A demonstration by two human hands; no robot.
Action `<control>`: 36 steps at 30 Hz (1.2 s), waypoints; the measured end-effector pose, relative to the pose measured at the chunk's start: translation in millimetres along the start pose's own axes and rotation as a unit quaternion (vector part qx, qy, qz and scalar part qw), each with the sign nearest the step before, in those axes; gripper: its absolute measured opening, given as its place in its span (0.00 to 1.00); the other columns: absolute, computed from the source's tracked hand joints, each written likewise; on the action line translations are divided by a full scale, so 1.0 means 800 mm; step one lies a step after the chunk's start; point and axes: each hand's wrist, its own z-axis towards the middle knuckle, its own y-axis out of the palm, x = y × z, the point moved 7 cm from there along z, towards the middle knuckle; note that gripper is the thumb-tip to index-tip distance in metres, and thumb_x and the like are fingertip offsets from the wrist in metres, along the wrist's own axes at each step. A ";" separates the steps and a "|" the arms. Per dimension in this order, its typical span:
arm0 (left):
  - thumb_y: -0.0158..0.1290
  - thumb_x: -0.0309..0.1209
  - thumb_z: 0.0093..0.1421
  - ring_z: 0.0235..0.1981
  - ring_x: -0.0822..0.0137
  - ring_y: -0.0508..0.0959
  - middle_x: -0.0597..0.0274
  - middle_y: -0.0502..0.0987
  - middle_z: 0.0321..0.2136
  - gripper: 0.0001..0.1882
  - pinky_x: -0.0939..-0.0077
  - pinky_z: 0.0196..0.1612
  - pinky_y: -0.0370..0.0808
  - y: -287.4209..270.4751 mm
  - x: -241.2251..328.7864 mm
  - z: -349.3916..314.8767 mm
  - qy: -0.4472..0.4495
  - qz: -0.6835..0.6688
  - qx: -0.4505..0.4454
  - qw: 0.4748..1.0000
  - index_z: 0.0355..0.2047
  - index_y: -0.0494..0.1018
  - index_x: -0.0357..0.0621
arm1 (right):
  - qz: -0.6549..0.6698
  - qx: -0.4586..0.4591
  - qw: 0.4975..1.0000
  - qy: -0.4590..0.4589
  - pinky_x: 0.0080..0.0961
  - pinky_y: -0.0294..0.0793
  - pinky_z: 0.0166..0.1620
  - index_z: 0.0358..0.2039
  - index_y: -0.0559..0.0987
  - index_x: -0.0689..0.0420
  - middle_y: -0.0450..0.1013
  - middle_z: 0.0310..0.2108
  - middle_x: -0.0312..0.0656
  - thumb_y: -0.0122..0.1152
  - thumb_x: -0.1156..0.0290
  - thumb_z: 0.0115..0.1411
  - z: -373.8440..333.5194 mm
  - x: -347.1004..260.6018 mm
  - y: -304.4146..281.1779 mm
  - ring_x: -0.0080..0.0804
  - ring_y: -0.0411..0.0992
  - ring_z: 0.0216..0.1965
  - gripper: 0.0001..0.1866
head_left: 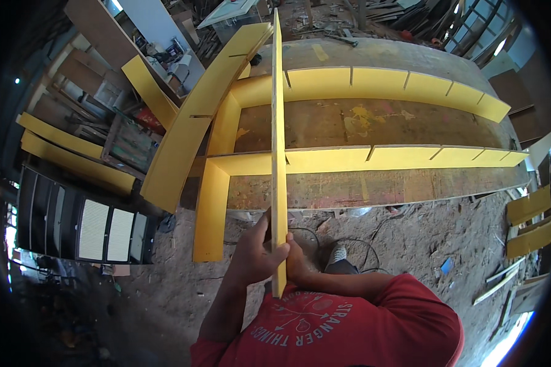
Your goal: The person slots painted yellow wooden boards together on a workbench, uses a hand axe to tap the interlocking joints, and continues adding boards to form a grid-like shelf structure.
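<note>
A long yellow board (279, 183), seen edge-on, stretches straight away from me over the worktable (324, 189). My left hand (256, 252) is closed on its near end from the left, with the thumb over the edge. On the other side my right hand (299, 262) grips the same end; part of its fingers is hidden. Two slotted yellow boards stand on edge across the table, a nearer one (404, 158) and a farther one (386, 82). Both run up to another yellow board (211, 211) standing crosswise at the left. Whether the held board sits in their slots I cannot tell.
More long yellow boards (193, 128) lie stacked along the table's left side. A hammer-like tool (341, 40) lies at the far edge. Beyond the left side stands a black cabinet-like unit (82, 220). Cables (370, 251) trail over the dirt floor, and yellow pieces (528, 205) lie at the right.
</note>
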 end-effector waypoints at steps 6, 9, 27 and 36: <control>0.63 0.33 0.60 0.54 0.59 0.84 0.48 0.83 0.52 0.32 0.63 0.63 0.77 -0.024 -0.072 -0.018 -0.068 -0.026 -0.012 0.997 0.63 0.73 0.31 | -0.172 -0.102 0.978 -0.066 0.34 0.79 0.57 0.62 0.71 0.63 0.78 0.51 0.50 0.25 0.41 0.83 0.037 0.015 -0.005 0.36 0.79 0.52 0.38; 0.61 0.31 0.60 0.51 0.62 0.84 0.51 0.84 0.48 0.28 0.64 0.59 0.79 -0.004 -0.091 -0.018 -0.088 -0.006 -0.013 0.996 0.60 0.75 0.33 | -0.213 -0.060 0.970 -0.096 0.36 0.77 0.60 0.63 0.71 0.64 0.77 0.53 0.51 0.23 0.41 0.83 0.050 0.021 -0.022 0.38 0.79 0.55 0.39; 0.58 0.35 0.61 0.42 0.33 0.85 0.30 0.83 0.37 0.22 0.47 0.43 0.80 0.017 -0.134 0.031 -0.056 0.016 0.048 0.997 0.51 0.76 0.32 | -0.196 0.081 0.967 0.140 0.40 0.79 0.57 0.64 0.77 0.62 0.80 0.53 0.49 0.26 0.26 0.75 0.093 0.061 -0.089 0.41 0.80 0.53 0.51; 0.55 0.31 0.63 0.38 0.45 0.87 0.38 0.85 0.37 0.20 0.56 0.43 0.81 0.020 -0.120 0.033 -0.099 0.046 0.075 0.991 0.53 0.77 0.34 | -0.597 0.060 0.728 -0.331 0.52 0.75 0.58 0.58 0.76 0.65 0.77 0.51 0.62 0.62 0.53 0.74 0.079 -0.203 0.029 0.65 0.75 0.55 0.26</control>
